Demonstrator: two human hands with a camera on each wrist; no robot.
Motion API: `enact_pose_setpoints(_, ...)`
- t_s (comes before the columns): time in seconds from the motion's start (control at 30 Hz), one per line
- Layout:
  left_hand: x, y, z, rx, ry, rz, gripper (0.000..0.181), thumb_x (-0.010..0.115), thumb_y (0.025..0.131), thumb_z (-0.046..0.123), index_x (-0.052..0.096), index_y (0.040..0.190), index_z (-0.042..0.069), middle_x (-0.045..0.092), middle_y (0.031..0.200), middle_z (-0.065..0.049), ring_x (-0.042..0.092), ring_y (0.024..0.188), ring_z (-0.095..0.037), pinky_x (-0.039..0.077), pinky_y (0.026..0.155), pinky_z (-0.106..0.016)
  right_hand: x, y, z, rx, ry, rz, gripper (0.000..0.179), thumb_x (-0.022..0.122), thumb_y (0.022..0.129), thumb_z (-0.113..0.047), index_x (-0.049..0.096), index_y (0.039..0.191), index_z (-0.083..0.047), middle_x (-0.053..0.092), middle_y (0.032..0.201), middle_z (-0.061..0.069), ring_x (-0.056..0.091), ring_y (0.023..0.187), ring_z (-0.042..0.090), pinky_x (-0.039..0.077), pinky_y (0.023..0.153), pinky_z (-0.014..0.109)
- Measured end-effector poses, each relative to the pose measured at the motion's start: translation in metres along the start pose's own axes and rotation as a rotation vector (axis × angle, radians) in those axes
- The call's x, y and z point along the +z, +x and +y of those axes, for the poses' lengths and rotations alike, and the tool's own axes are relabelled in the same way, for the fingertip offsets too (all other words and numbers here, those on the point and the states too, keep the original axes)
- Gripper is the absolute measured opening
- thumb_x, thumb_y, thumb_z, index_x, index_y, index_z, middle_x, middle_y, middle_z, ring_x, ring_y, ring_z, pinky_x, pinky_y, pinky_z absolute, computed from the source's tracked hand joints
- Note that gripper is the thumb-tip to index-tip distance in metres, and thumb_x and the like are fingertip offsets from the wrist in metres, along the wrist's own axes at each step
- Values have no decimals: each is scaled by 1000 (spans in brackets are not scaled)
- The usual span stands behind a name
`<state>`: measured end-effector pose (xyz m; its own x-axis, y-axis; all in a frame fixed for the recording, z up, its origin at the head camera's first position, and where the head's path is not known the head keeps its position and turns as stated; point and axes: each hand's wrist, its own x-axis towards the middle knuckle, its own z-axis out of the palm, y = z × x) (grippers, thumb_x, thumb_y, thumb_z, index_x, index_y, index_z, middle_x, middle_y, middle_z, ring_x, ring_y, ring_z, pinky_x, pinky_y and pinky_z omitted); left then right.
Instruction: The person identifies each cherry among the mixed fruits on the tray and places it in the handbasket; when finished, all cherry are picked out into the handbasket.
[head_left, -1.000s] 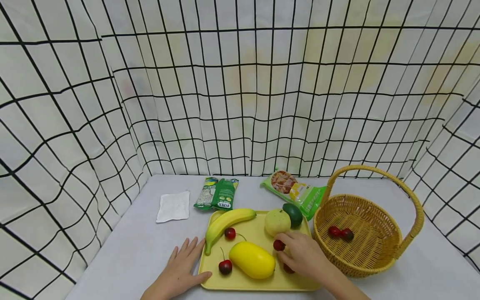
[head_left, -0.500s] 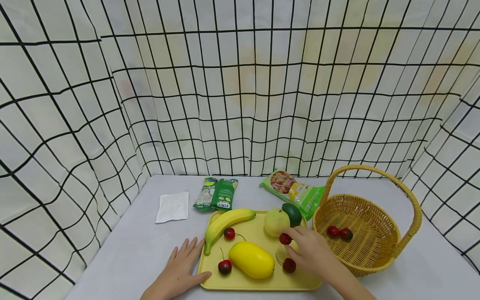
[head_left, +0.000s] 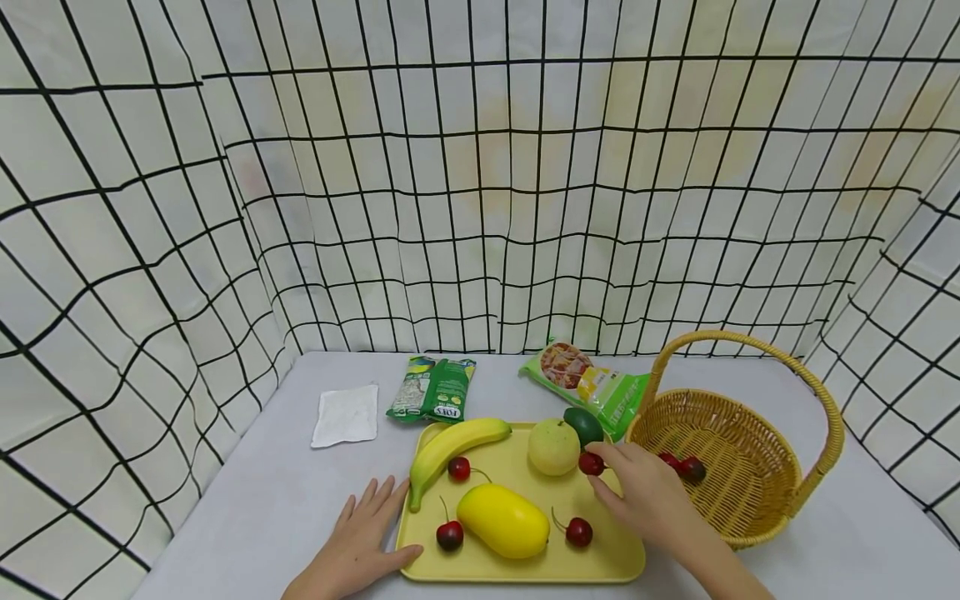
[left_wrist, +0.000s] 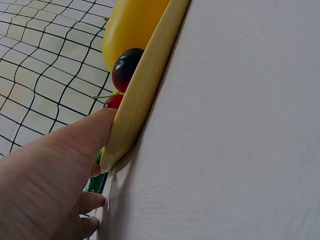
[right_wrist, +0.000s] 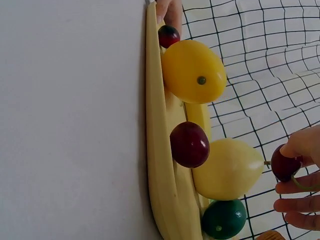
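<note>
My right hand (head_left: pixel 651 492) pinches a dark red cherry (head_left: pixel 591 463) between thumb and fingers, above the right side of the yellow tray (head_left: pixel 525 569); the right wrist view shows its green stem. With fingers spread, my left hand (head_left: pixel 362 537) lies at the tray's left edge, its thumb on the rim (left_wrist: pixel 135 107). On the tray are a banana (head_left: pixel 450 450), a yellow mango (head_left: pixel 504 522), a pale round fruit (head_left: pixel 553 447) and a dark green fruit (head_left: pixel 584 426). Three more cherries lie there, one (head_left: pixel 578 532) right of the mango.
A wicker basket (head_left: pixel 723 521) with a tall handle stands right of the tray, with dark red cherries (head_left: pixel 692 470) inside. Behind the tray lie a green packet (head_left: pixel 432 388) and a light green bag (head_left: pixel 592 383). A white square sheet (head_left: pixel 346 415) lies at left.
My right hand has lifted the cherry and carried it right toward the basket, uncovering another cherry on the tray. My left hand has stayed in place.
</note>
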<state>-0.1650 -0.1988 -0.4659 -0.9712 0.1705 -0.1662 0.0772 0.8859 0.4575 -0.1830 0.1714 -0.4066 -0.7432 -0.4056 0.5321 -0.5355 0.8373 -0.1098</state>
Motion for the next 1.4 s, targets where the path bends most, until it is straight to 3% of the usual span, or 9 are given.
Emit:
enact_pose_setpoints(0.27,1,2,0,2,5,0,100,61,67,70,34,142,10,28,145,-21,15,134,-42,5,103,-64,-8,-2,11,-7,-28,48,36,76,72,-21,64,104,-13,63,81,-5,53,65,6,44,50,19)
enact_pose_setpoints(0.5,1,1,-1,-1,4,-5,100,61,67,69,34,142,10,28,145,-21,15,134,-43,4,103,-64,-13,-5,20,22,-41,45,33,74,75,-24,64,105,-14,66,87,0,62,75,12,51,55,25)
enact_pose_setpoints(0.8,0,0,-1,3,8,-7,99,60,68,70,33,143,10,27,145,-21,14,134,-42,4,103,-64,-19,-13,37,141,-20,-1,30,70,79,-25,62,107,-16,64,85,-3,57,70,9,46,52,24)
enact_pose_setpoints(1.0,-1,0,-1,4,7,-7,99,61,68,69,33,143,10,27,145,-21,14,134,-43,4,103,-64,-22,-17,47,226,6,-61,31,67,82,-26,61,109,-14,66,92,4,61,78,17,52,55,31)
enact_pose_setpoints(1.4,0,-1,-1,14,12,-5,99,60,69,69,33,142,9,26,146,-21,14,134,-42,4,104,-63,-22,-28,67,278,-4,-119,32,69,80,-21,61,109,-9,66,88,5,62,73,20,51,53,33)
